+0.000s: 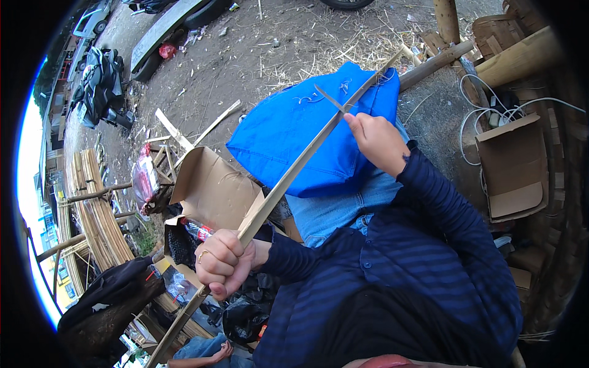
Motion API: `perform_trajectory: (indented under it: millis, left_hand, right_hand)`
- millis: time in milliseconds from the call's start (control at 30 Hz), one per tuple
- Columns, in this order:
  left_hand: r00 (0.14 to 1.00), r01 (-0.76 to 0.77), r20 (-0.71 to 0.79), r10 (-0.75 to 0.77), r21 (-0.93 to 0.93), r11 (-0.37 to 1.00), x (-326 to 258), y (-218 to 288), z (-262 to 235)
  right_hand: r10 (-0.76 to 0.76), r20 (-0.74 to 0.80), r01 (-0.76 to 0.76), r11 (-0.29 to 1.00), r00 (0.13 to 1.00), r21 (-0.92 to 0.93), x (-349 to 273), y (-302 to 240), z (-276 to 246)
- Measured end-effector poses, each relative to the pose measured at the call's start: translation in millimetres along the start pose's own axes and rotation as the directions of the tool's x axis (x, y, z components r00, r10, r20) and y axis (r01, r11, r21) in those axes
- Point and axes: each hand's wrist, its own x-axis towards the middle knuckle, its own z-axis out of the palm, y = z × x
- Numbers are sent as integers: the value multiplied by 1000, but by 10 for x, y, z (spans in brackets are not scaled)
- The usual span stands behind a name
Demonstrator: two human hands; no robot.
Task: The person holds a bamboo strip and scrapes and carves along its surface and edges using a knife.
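Note:
My left hand (222,265) is closed around a long, pale bamboo strip (294,170). The strip slants from the lower left, past my lap, up to the far right. My right hand (377,144) is closed near the strip's upper part. From its fingertips a thin, pointed knife blade (330,98) reaches up and left across the strip; the handle is hidden in the fist. Beneath the strip a blue cloth (294,132) lies over my knees, with a few curled shavings (343,84) on it.
An open cardboard box (211,184) and a bottle with a red label (197,229) stand to the left. Bundled bamboo strips (101,208) lie farther left. Another person's hand (224,352) shows at the lower edge. A white cable (464,126) and cardboard (512,168) are at right.

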Motion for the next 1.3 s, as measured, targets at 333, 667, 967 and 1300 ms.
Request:
perform_trajectory:
  millis: [333, 667, 967, 1300]
  left_hand:
    - [999, -5, -41, 7, 64, 998, 4, -14, 101]
    - [998, 26, -62, -21, 82, 996, -41, -12, 51]
    - [990, -17, -134, 34, 127, 992, -11, 166, 17]
    - [931, 11, -360, 64, 201, 979, -20, 292, -95]
  right_hand:
    - [55, -57, -62, 989, 997, -136, 164, 290, 102]
    - [-234, 103, 241, 968, 967, -67, -177, -212, 5]
    - [16, -160, -66, 948, 987, -313, 137, 305, 205]
    - [-435, 109, 443, 894, 894, -64, -214, -286, 125]
